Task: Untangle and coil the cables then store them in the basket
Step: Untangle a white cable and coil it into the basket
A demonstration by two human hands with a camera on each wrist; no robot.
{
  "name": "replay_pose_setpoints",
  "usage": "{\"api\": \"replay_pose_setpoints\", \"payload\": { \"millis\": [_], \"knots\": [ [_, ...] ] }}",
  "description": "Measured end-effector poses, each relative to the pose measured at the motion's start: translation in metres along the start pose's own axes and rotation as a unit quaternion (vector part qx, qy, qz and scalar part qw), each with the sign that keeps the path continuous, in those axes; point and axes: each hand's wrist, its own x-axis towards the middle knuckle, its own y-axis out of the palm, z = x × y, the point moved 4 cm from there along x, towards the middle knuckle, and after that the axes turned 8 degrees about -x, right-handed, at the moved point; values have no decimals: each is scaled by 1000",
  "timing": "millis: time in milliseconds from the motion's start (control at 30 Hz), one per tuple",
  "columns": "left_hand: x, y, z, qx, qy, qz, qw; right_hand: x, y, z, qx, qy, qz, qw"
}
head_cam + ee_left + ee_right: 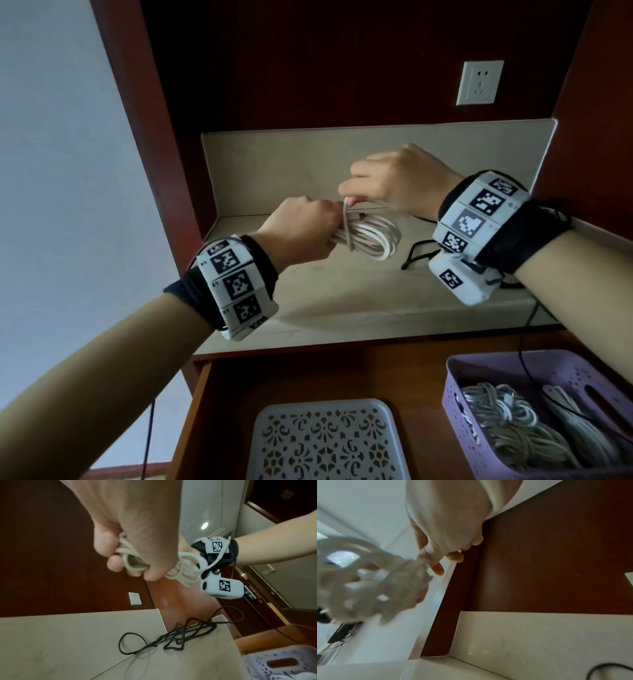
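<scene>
The right wrist view blurs the coil (373, 582), the right hand (397, 178) hides its fingers, and the basket (455, 404) is cut off

Left hand (301, 229) grips a coiled white round cable bundle (370, 240) above the beige stone desk (342, 301), near its back edge. Right hand (394, 181) pinches a loose white strand at the bundle's left end, just beside the left hand. Thin black tangled cable (416, 253) lies on the desk toward its right edge, under the right wrist. Purple perforated plastic basket (496, 366), lower right, holds coiled white cables (503, 418). White patterned plastic lid (325, 442) sits in the open wooden drawer. White wall socket (479, 82) on the back panel.
</scene>
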Motion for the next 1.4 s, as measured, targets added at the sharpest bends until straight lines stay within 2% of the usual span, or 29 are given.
{"api": "replay_pose_setpoints", "payload": {
  "millis": [67, 100, 167, 233, 300, 333, 400, 433, 533, 633, 767, 833, 867, 933, 1067, 1133, 1200, 1300, 1367, 1400],
  "knots": [
    [-4, -8, -2, -49, 75, -63, 994, -8, 8, -5, 44, 35, -1, 998],
    [-7, -10, -2, -68, 96, -67, 991, -12, 11, -4, 64, 54, 0, 996],
    [-9, -9, 3, -122, 101, -112, 981, -18, 20, -4, 97, 101, 7, 990],
    [-8, -10, 7, -220, 63, -153, 961, -22, 30, -2, 129, 152, 25, 980],
    [-7, -13, 14, -304, -2, -182, 935, -27, 43, -4, 145, 227, 105, 957],
    [-5, -13, 19, -331, -31, -196, 923, -28, 46, -1, 141, 235, 134, 952],
    [-2, -12, 29, -360, -90, -206, 905, -29, 49, 6, 180, 233, 98, 951],
    [0, -12, 33, -363, -118, -205, 901, -29, 48, 8, 220, 258, 79, 937],
    [4, -7, 44, -416, -150, -188, 877, -29, 55, 15, 376, 335, 77, 860],
    [2, -2, 48, -526, -151, -144, 824, -27, 57, 26, 474, 379, 89, 790],
    [-4, -1, 51, -614, -192, -132, 754, -30, 60, 36, 570, 380, 118, 719],
    [-5, -2, 59, -622, -218, -143, 738, -35, 63, 39, 606, 393, 126, 680],
    [-6, -2, 65, -620, -227, -152, 735, -39, 65, 38, 621, 407, 121, 658],
    [-7, -1, 79, -602, -248, -171, 740, -48, 68, 34, 623, 442, 116, 634],
    [-13, 9, 105, -551, -305, -180, 756, -69, 76, 18, 550, 533, 107, 634],
    [-17, 14, 112, -537, -333, -177, 755, -71, 75, 12, 502, 557, 86, 656],
    [-18, 16, 109, -530, -347, -169, 755, -63, 69, 12, 444, 545, 71, 708],
    [-16, 15, 91, -545, -341, -135, 754, -39, 57, 20, 356, 460, 77, 809],
    [-13, 12, 75, -563, -326, -105, 752, -23, 54, 28, 335, 410, 102, 842],
    [-11, 9, 66, -572, -317, -89, 751, -17, 56, 32, 342, 398, 122, 843]
  ]
}}
